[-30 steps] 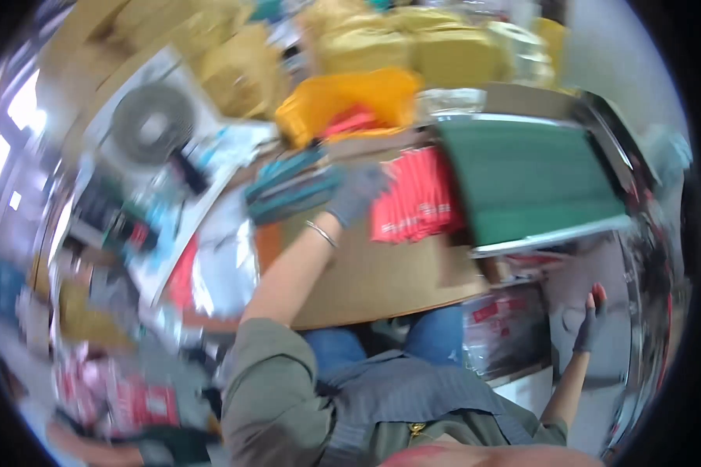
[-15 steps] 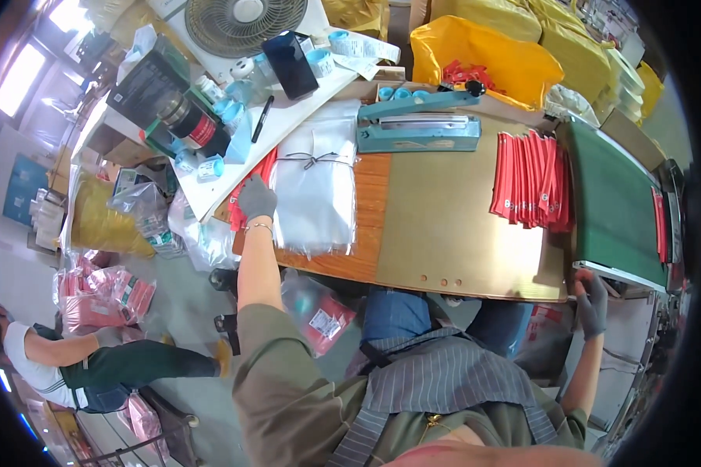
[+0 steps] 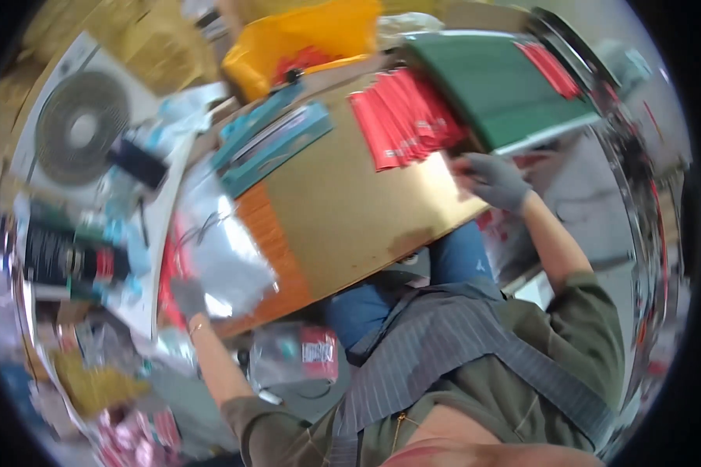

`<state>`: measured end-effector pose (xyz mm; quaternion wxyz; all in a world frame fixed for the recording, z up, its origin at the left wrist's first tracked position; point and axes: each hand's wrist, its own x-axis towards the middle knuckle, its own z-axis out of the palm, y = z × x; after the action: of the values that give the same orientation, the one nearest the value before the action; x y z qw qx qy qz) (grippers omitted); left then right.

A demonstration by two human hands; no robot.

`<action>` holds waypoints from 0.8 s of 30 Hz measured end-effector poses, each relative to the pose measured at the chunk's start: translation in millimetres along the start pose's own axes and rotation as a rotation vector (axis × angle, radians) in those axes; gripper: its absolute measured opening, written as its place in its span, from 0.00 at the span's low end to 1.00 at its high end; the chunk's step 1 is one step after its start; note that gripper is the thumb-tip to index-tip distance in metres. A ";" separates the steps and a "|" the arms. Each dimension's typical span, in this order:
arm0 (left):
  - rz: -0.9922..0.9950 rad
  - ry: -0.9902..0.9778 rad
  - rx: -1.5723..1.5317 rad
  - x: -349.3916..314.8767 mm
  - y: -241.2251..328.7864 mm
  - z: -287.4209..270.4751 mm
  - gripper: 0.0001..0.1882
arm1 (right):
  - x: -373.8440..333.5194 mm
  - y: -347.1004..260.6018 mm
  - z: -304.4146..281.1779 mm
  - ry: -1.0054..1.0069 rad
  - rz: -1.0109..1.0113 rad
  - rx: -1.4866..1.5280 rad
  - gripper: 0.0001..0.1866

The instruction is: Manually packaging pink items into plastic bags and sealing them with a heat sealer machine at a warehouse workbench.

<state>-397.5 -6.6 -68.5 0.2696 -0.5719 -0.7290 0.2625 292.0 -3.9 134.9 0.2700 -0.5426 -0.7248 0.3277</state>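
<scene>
Red packets (image 3: 401,121) fan left of the green belt (image 3: 475,89); by its near corner the right hand (image 3: 497,183) is half-curled, far left the outstretched left hand (image 3: 187,298) touches red strips (image 3: 166,274), both grips unclear.

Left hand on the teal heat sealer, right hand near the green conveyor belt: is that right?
Not quite: the head view shows the left hand beside the clear plastic bags, away from the teal heat sealer. The right hand is indeed near the green conveyor belt.

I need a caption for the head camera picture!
Left hand beside clear bags, right hand near fanned red packets.
</scene>
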 end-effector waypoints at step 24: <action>-0.207 -0.320 -1.569 -36.8 25.8 -244.5 0.15 | 222.6 194.5 -2.1 0.166 0.547 -0.440 0.49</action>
<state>-202.7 -19.0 85.6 -0.2950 -0.4797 -0.7799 -0.2732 353.1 249.1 -5.1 0.1070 -0.7862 -0.5818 0.1787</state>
